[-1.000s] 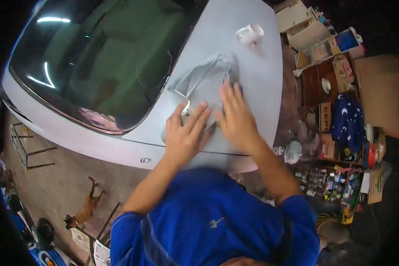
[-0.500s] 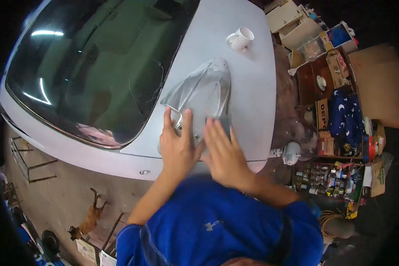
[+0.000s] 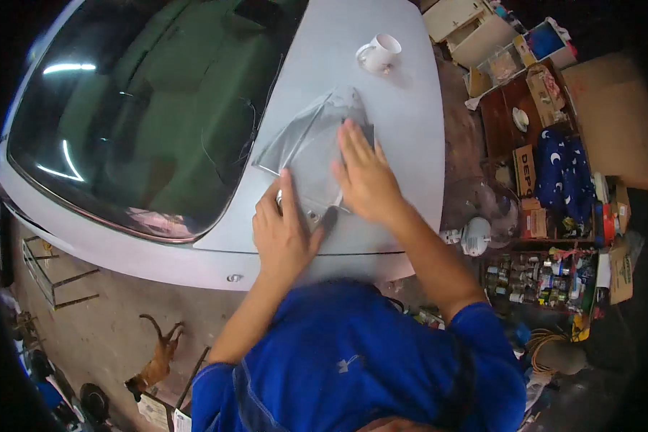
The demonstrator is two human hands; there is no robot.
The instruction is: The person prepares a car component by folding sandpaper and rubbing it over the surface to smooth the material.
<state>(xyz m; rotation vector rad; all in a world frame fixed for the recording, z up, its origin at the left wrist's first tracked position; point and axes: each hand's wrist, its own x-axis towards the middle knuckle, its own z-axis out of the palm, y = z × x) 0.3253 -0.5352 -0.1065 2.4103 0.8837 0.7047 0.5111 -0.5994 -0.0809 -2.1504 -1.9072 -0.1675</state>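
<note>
A pale grey, pointed moulded part [image 3: 306, 140], with a metal bracket at its lower end, lies on the white car's trunk lid [image 3: 410, 122]. My left hand [image 3: 281, 237] grips its lower end, thumb on the right side and fingers on the left. My right hand [image 3: 363, 173] presses a small dark sheet [image 3: 369, 135] onto the part's upper right side, fingers together over it; most of the sheet is hidden. A white mug [image 3: 379, 54] sits on the lid above the part.
The dark rear window [image 3: 151, 108] fills the upper left. Shelves with boxes [image 3: 525, 173], a blue patterned cloth [image 3: 561, 180] and several jars and bottles [image 3: 540, 277] line the right. A brown dog [image 3: 158, 356] and a metal frame [image 3: 47, 281] are on the floor at lower left.
My right hand moved down toward my left hand, then back up along the part with the dark sheet. My left hand stays on the lower end. The view has shifted slightly.
</note>
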